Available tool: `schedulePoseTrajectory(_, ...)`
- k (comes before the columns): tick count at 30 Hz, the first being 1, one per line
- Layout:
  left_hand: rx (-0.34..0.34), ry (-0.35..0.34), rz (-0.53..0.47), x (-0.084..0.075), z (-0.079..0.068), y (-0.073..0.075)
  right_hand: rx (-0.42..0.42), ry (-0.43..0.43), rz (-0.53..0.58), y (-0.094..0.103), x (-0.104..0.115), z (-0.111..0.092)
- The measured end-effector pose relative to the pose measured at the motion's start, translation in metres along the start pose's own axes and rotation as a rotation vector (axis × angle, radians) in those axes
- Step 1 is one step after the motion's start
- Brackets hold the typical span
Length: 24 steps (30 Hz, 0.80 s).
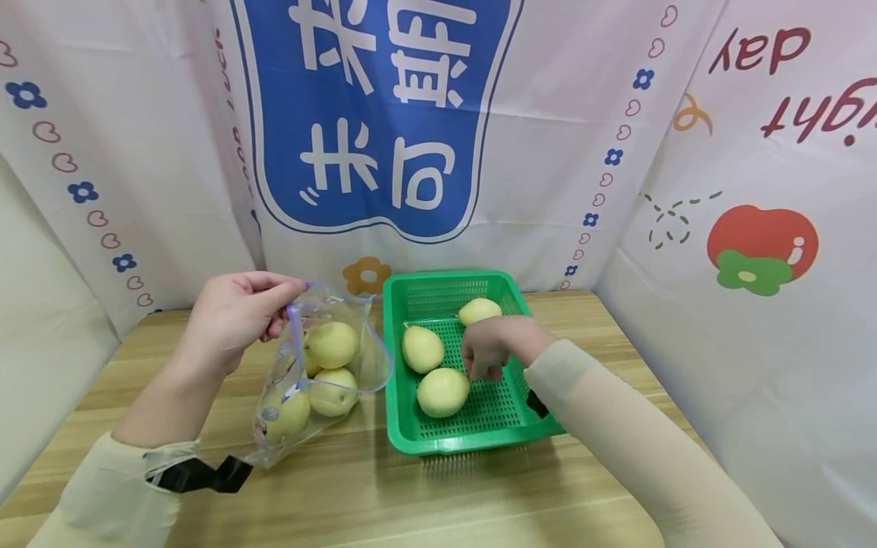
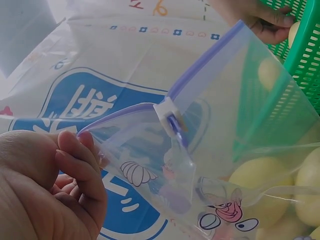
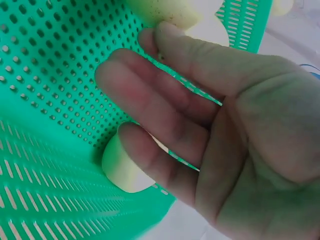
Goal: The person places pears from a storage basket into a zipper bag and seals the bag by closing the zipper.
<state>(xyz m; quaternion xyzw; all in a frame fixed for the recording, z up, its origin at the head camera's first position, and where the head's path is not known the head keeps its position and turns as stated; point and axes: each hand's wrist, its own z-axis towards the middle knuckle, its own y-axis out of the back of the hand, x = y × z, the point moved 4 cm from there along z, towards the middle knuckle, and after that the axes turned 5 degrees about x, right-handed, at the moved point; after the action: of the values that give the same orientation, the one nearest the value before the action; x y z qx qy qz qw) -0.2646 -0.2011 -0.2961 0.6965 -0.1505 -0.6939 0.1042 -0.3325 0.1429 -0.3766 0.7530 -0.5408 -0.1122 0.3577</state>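
With thumb and fingers, my left hand [image 1: 233, 312] pinches the corner of a clear zip bag [image 1: 373, 358] with a purple seal and a white slider [image 2: 169, 116]. The bag's mouth gapes toward the basket, and several yellow pears [image 1: 332, 346] sit inside. Reaching into the green basket [image 1: 473, 443], my right hand [image 1: 496, 346] pinches at the stem end of the front pear [image 1: 444, 394]; thumb and index tips [image 3: 169, 31] meet there while the other fingers are loosely bent. Two more pears lie in the basket, one at left [image 1: 422, 349], one at back [image 1: 479, 310], partly behind the hand.
Bag and basket stand side by side on a wood-grain table [image 1: 329, 502]. A printed cloth [image 1: 548, 152] hangs behind the table and along its right side. Black straps [image 1: 199, 476] circle my wrists.
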Motion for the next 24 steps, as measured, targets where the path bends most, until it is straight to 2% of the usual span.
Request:
schedulePoseTrajectory(3,-0.001,-0.003,-0.005,0.0,0.0,0.0,0.012,0.061,0.064,0.002,-0.002,-0.001)
schedulePoseTrajectory(6,-0.002,-0.005,-0.009,0.0,-0.001,0.0,-0.04,0.136,0.11,0.008,-0.003,-0.002)
schedulePoseTrajectory(10,-0.005,-0.001,-0.007,0.0,0.0,0.0,-0.229,0.218,0.1,0.023,-0.001,-0.011)
schedulePoseTrajectory(12,-0.004,0.004,-0.003,0.0,0.0,-0.001,-0.327,0.242,0.14,0.03,-0.002,-0.019)
schedulePoseTrajectory(15,-0.002,0.016,0.005,0.0,0.001,-0.001,-0.43,0.311,0.311,0.04,-0.002,-0.033)
schedulePoseTrajectory(18,0.001,0.027,0.01,0.0,0.002,-0.002,-0.495,0.436,0.502,0.049,0.005,-0.049)
schedulePoseTrajectory(21,0.005,0.032,0.018,-0.001,0.002,-0.003,-0.512,0.568,0.656,0.054,0.02,-0.06)
schedulePoseTrajectory(24,0.009,0.036,0.031,-0.001,0.002,-0.005,-0.479,0.656,0.752,0.054,0.042,-0.064)
